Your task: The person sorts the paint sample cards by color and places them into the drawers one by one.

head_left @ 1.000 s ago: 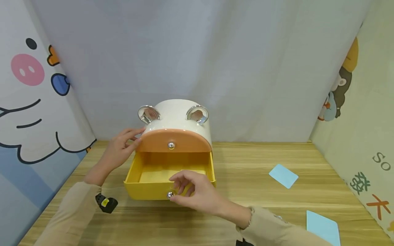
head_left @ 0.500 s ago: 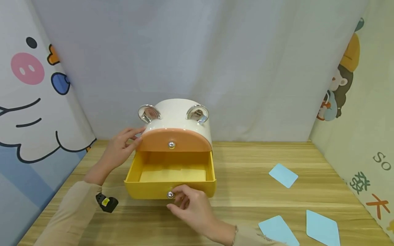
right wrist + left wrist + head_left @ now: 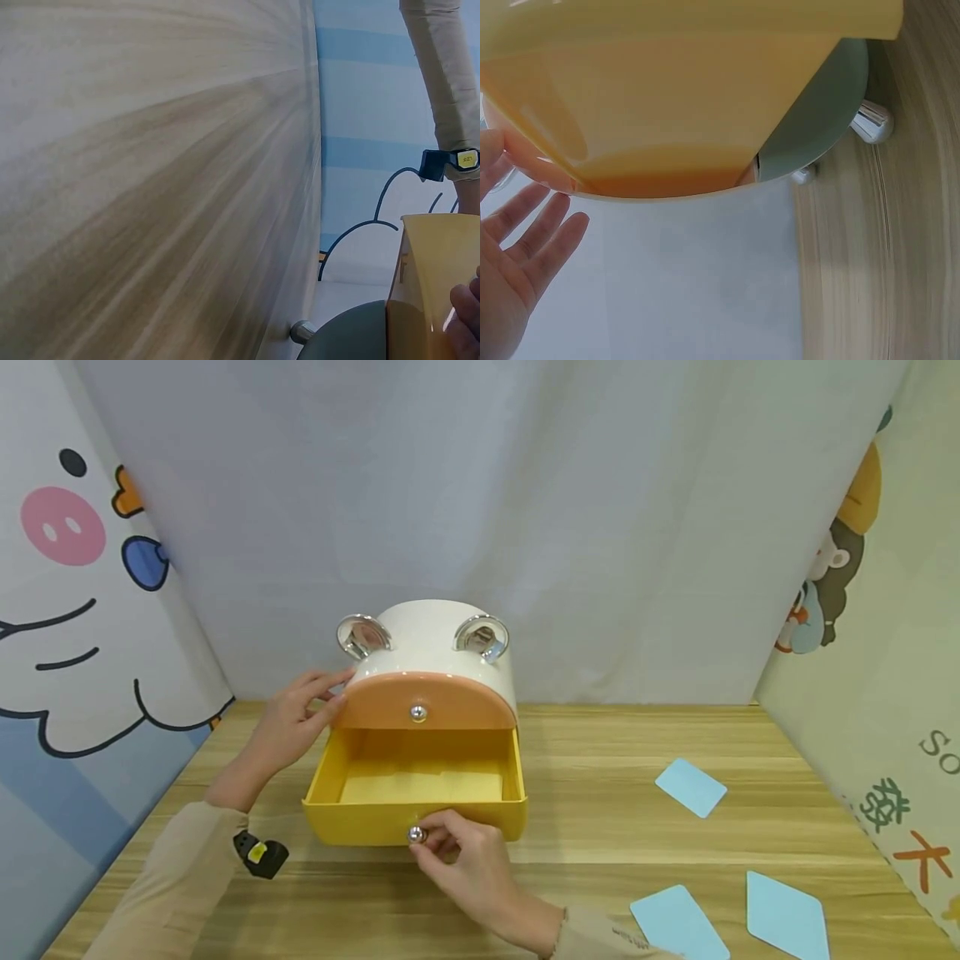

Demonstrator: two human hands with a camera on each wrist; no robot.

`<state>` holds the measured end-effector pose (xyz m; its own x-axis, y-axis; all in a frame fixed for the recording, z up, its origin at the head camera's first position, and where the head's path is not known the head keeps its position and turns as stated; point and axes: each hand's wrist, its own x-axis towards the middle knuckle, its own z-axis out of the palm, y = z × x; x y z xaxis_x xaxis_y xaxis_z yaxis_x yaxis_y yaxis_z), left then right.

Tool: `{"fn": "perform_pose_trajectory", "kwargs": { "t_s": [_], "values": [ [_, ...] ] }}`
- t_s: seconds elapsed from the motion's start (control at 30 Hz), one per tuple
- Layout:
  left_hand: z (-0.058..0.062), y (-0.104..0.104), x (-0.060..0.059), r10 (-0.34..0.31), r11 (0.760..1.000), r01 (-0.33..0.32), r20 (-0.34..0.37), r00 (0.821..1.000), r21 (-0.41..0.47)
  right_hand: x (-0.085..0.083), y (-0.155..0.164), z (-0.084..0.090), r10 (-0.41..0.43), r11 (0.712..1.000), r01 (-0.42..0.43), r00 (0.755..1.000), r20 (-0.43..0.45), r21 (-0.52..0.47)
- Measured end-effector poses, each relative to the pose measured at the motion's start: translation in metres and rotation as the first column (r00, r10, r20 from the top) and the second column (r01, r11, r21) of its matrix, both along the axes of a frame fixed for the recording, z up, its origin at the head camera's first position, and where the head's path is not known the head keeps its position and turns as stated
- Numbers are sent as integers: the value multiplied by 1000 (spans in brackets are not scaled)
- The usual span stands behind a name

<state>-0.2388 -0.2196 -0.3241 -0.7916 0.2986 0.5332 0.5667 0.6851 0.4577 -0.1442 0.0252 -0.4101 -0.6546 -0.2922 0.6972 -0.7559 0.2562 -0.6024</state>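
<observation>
A small white cabinet [image 3: 431, 639] with two silvery ears has an orange upper drawer [image 3: 378, 702], which is closed. Below it, the yellow lower drawer [image 3: 356, 825] is pulled out toward me. My right hand [image 3: 480, 870] pinches the lower drawer's round silver knob [image 3: 416, 835] between thumb and forefinger. At the cabinet's left side, my left hand [image 3: 285, 727] rests its extended fingertips beside the orange front. In the left wrist view, the drawer's underside [image 3: 667, 97] fills the top, and the spread fingers [image 3: 559, 244] reach its edge.
Several light blue cards lie on the wooden table [image 3: 592, 810] to the right: one farther back [image 3: 691, 788], one near the front [image 3: 678, 922], another beside it [image 3: 786, 914]. A grey curtain [image 3: 600, 527] hangs behind the cabinet; printed panels flank both sides.
My right hand has drawn back slightly and its thumb and forefinger have closed on the lower knob. The forearm's shift uncovers another card. The left hand and drawer stay put.
</observation>
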Motion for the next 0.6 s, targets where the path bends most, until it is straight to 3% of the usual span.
{"fn": "perform_pose_trajectory", "kwargs": {
  "t_s": [0.23, 0.6],
  "values": [
    [-1, 0, 0, -1, 1000, 1, -16, 1000, -8, -6, 1, 1, -21, 1000, 22, 999, -39, 15],
    [1, 0, 1, -2, 1000, 2, -10, 1000, -4, -34, 0, 4, -51, 997, 56, 995, -89, 60]
  ]
}}
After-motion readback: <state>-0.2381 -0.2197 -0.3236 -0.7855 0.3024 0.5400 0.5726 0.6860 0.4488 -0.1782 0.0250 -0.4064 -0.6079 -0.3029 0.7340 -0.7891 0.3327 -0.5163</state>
